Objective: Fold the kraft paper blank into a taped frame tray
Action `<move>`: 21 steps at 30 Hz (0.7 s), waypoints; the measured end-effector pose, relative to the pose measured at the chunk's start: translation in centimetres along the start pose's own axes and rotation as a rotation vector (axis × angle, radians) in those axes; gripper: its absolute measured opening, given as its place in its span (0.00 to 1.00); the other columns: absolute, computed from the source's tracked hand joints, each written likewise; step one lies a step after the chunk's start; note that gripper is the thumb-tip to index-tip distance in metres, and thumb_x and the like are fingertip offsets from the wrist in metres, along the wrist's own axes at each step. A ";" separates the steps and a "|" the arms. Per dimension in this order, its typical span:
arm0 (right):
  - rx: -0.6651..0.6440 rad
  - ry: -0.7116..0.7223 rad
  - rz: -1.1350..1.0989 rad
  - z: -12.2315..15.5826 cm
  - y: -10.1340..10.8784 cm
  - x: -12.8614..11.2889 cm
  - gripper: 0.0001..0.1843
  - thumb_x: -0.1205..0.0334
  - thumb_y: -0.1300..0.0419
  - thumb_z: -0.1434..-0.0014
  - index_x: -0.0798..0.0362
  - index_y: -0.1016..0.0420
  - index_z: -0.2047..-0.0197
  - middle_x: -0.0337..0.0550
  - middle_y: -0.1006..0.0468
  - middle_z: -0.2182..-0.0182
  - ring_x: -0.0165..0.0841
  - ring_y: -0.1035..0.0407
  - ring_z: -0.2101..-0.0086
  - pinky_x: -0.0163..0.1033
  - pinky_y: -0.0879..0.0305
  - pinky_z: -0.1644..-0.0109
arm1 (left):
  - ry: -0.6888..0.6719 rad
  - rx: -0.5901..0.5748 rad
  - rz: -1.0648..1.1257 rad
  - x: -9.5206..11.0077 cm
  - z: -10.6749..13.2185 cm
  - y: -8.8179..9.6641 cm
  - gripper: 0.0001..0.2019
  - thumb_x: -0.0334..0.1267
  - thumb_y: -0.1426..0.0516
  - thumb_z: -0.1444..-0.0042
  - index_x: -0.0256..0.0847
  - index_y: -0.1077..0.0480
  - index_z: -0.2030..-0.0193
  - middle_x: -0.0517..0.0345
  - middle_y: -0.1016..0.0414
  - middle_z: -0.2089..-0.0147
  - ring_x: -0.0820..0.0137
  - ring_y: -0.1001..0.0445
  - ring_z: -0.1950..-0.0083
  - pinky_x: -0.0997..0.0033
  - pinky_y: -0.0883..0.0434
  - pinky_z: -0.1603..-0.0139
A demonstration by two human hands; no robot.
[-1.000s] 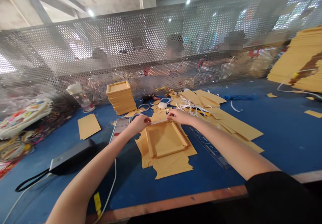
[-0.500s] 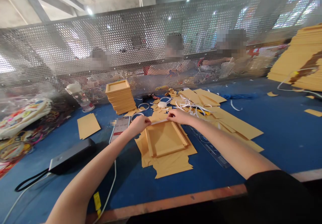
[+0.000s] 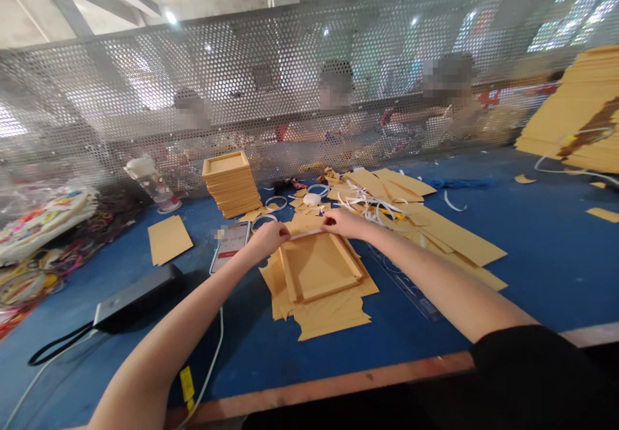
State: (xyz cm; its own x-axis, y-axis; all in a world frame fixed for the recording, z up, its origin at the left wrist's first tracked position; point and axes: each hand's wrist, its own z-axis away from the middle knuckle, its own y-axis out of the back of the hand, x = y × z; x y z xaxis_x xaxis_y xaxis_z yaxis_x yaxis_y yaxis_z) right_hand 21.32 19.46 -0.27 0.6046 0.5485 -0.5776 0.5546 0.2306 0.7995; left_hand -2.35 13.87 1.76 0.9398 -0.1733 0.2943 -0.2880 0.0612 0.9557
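A shallow yellow-brown cardboard tray (image 3: 319, 267) lies on a cut sheet of the same paper (image 3: 325, 317) on the blue table (image 3: 532, 256). Both my hands reach to its far edge. My left hand (image 3: 267, 236) pinches one end of a thin white strip (image 3: 305, 234) stretched along that edge. My right hand (image 3: 341, 222) pinches the other end. Both hands have their fingers closed on the strip.
A stack of finished trays (image 3: 232, 184) stands behind, with white tape rings (image 3: 275, 203) and scraps beside it. A phone (image 3: 231, 245), a black device (image 3: 138, 298), a clear ruler (image 3: 403, 282), loose sheets (image 3: 454, 236) and a tall cardboard pile (image 3: 578, 120) surround me. People sit beyond the mesh screen (image 3: 290, 82).
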 end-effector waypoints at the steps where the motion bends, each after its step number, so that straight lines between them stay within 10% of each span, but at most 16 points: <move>1: 0.001 0.000 0.000 0.0 0.0 0.0 0.04 0.65 0.41 0.47 0.54 0.26 0.72 0.42 0.21 0.72 0.31 0.31 0.72 0.34 0.40 0.68 | 0.005 -0.001 -0.008 0.1 0.0 0.0 0.09 0.35 0.44 0.46 0.40 0.21 0.66 0.54 0.20 0.63 0.64 0.23 0.61 0.71 0.31 0.62; 21: 0.113 -0.028 -0.067 -0.2 0.1 0.5 0.06 0.60 0.38 0.44 0.54 0.23 0.67 0.43 0.19 0.69 0.33 0.27 0.69 0.37 0.34 0.65 | -0.058 0.096 -0.103 0.4 0.4 0.1 0.11 0.33 0.45 0.46 0.40 0.23 0.58 0.54 0.22 0.61 0.67 0.24 0.62 0.73 0.31 0.62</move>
State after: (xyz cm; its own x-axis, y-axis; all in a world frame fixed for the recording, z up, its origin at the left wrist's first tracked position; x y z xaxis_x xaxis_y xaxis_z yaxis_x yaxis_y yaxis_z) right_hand 21.56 19.93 -0.48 0.5786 0.5119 -0.6350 0.6543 0.1735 0.7360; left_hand -2.10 13.46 1.95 0.9539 -0.2309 0.1919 -0.2094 -0.0537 0.9764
